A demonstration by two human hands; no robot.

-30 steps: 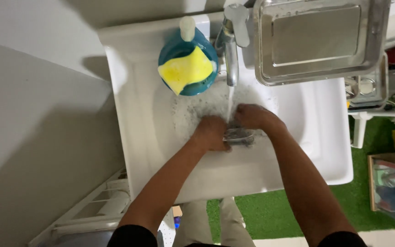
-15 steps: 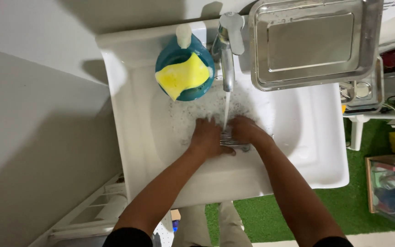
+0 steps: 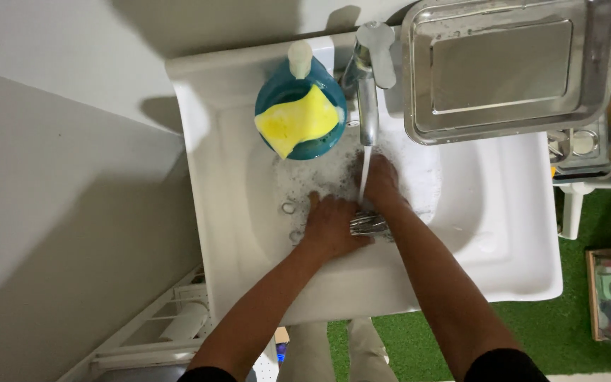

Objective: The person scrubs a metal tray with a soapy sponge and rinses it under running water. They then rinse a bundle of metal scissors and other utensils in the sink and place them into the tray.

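Both my hands are low in a white sink (image 3: 235,212) full of suds, under water running from a chrome tap (image 3: 368,92). My left hand (image 3: 332,225) and my right hand (image 3: 383,185) close together on a small shiny metal object (image 3: 369,225), possibly a bundle of cutlery; most of it is hidden by my fingers. The stream of water falls between the two hands onto it.
A teal bowl (image 3: 298,106) with a yellow sponge (image 3: 297,120) and a soap dispenser (image 3: 300,58) sits at the sink's back. A steel tray (image 3: 503,64) rests over the right rim. Grey wall on the left, green mat (image 3: 574,332) below right.
The view has shifted, so the sink sits further right and lower in frame. My hands stay together under the running water, rubbing the metal object.
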